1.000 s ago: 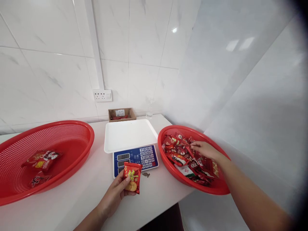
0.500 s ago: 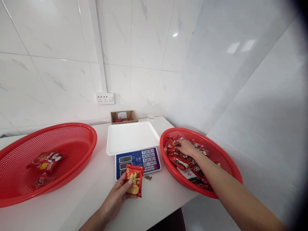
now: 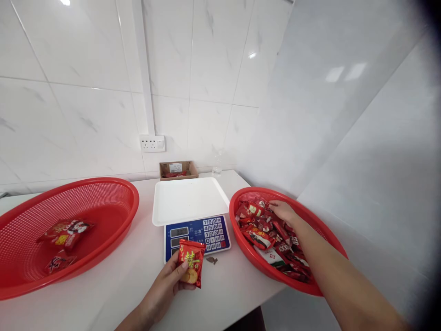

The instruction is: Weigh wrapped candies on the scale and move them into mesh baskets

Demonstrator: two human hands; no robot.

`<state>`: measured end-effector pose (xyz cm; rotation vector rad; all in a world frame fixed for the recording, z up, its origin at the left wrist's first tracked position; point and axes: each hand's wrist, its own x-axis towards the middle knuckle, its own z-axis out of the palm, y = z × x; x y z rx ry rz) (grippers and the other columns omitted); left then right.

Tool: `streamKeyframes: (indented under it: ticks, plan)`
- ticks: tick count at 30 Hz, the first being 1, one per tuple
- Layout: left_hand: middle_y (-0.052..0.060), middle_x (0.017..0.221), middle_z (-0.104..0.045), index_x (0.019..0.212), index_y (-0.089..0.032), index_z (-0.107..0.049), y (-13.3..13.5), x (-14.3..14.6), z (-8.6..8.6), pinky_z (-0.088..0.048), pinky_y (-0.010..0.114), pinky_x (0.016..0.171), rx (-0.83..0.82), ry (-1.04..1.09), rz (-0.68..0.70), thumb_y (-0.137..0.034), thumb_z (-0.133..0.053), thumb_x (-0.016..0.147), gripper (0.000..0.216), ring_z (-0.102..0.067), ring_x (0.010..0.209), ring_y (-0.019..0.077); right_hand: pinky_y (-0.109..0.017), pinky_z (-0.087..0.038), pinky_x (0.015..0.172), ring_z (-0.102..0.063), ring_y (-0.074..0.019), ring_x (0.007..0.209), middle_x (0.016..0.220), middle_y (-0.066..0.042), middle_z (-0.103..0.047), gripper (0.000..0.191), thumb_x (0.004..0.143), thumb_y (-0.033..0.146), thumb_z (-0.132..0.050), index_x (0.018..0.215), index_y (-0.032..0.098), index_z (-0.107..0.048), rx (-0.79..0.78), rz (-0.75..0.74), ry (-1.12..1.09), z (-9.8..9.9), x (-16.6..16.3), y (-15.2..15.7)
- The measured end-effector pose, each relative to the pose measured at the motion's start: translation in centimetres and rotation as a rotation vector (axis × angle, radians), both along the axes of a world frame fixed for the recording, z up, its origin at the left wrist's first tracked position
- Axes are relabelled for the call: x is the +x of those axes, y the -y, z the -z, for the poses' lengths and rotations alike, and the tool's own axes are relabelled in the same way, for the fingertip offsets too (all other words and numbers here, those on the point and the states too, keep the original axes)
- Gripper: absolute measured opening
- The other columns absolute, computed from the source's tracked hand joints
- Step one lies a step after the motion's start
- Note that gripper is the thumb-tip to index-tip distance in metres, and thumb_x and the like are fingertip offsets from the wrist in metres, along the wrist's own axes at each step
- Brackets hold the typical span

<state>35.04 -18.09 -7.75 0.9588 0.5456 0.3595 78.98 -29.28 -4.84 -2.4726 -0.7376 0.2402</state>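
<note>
In front of the scale, my left hand grips a small red snack packet with a round biscuit printed on it, thumb across its front. My right hand is inside the right red plastic basket, near its back wall. Its fingers are bent together at the packets, and whether they pinch one is hidden. Several mostly red snack packets lie piled in that basket, one of them white and green.
A digital scale with a white tray stands between the baskets. The left red basket holds a few packets. Behind the scale are a cardboard box and a clear bottle. A small brown piece lies on the table.
My right hand has moved right within the basket, uncovering packets where it was. My left hand still holds the snack packet in nearly the same place. The view has shifted slightly.
</note>
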Motion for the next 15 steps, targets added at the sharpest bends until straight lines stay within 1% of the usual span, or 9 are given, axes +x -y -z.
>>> streamKeyframes:
  ticks: [2,5,7,9,13,15]
  plan:
    - [0.009,0.104,-0.063,0.127,-0.018,-0.041,0.0,0.0,0.2,-0.051,0.033,0.071,-0.002,-0.004,-0.01,-0.046,-0.066,0.076,0.063,-0.06,0.085,0.0207,-0.041,-0.041,0.095,-0.057,-0.0231,0.108,0.118,-0.01,-0.063,0.03,0.083,0.031,-0.057,0.108,0.017,-0.062,0.006,-0.03,0.013,0.4,0.2,-0.6]
    - [0.01,0.108,-0.062,0.128,-0.018,-0.04,0.0,0.0,0.5,-0.051,0.033,0.072,-0.008,-0.007,-0.017,-0.046,-0.065,0.077,0.063,-0.061,0.086,0.0216,-0.04,-0.037,0.098,-0.053,-0.0279,0.114,0.116,-0.009,-0.064,0.033,0.075,0.031,-0.065,0.106,0.021,-0.065,0.016,-0.068,0.013,0.7,0.3,-1.1]
    - [0.01,0.11,-0.062,0.128,-0.018,-0.04,0.0,0.0,0.7,-0.051,0.033,0.072,-0.01,-0.009,-0.018,-0.046,-0.065,0.077,0.064,-0.061,0.087,0.0218,-0.04,-0.038,0.097,-0.054,-0.0293,0.113,0.113,-0.008,-0.066,0.039,0.07,0.031,-0.068,0.108,0.023,-0.065,0.025,-0.087,-0.012,0.7,0.3,-1.1]
    - [0.01,0.109,-0.062,0.128,-0.018,-0.04,0.0,0.0,0.7,-0.051,0.033,0.072,-0.012,-0.013,-0.016,-0.046,-0.066,0.076,0.065,-0.061,0.087,0.0219,-0.039,-0.042,0.093,-0.058,-0.0289,0.107,0.106,-0.006,-0.069,0.042,0.068,0.033,-0.07,0.109,0.024,-0.065,0.029,-0.11,-0.058,0.7,0.1,-0.8]
    - [0.01,0.107,-0.063,0.13,-0.019,-0.039,0.0,0.0,0.8,-0.051,0.033,0.071,-0.01,-0.016,-0.016,-0.046,-0.067,0.075,0.068,-0.061,0.087,0.022,-0.035,-0.047,0.085,-0.064,-0.0266,0.095,0.094,-0.004,-0.072,0.031,0.068,0.034,-0.07,0.097,0.022,-0.069,0.028,-0.144,-0.186,0.3,-0.7,-0.3]
    - [0.009,0.108,-0.063,0.131,-0.019,-0.038,0.0,0.0,0.8,-0.051,0.032,0.071,-0.009,-0.011,-0.017,-0.046,-0.067,0.076,0.068,-0.061,0.087,0.0219,-0.034,-0.049,0.083,-0.065,-0.0252,0.093,0.094,-0.005,-0.072,0.027,0.072,0.033,-0.067,0.096,0.021,-0.069,0.034,-0.147,-0.26,-0.2,-1.3,0.0]
